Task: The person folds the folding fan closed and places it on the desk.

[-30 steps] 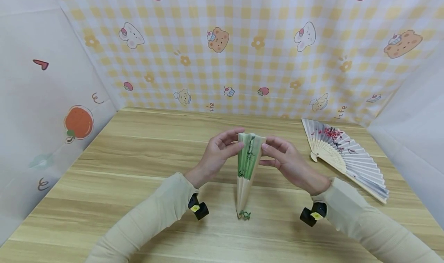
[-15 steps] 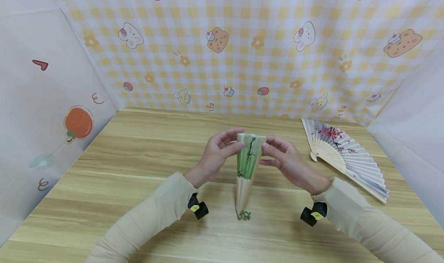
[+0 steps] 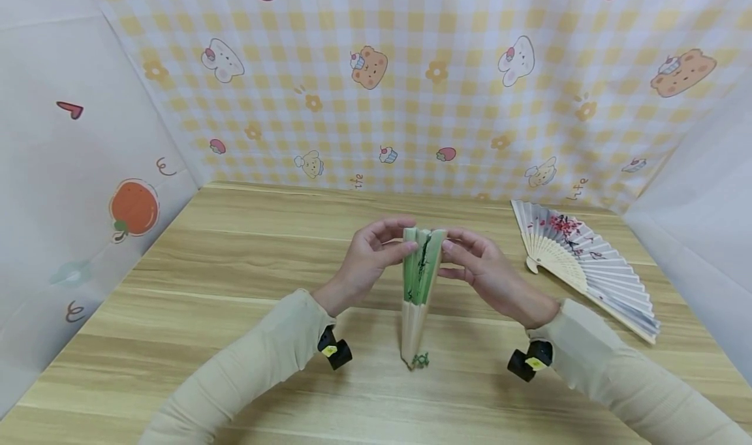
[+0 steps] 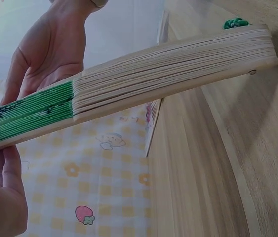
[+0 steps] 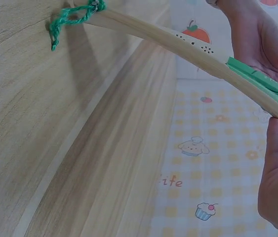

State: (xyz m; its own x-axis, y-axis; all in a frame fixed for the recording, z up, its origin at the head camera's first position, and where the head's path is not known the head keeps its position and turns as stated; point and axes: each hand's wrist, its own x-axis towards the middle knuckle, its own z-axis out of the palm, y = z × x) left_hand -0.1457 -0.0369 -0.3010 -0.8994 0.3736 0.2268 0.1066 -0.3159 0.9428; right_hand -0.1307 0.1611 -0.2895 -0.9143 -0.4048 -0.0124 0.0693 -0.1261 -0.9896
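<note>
My left hand (image 3: 368,256) and right hand (image 3: 484,265) pinch a nearly folded green fan (image 3: 419,275) above the counter (image 3: 252,252), a flowered fan (image 3: 592,261) lying spread to the right.

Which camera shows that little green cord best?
The right wrist view: the cord shows largest there, its loop and loose end clear. The head view shows it small, beside the green fan; the left wrist view, only a clump at the fan's edge.
</note>
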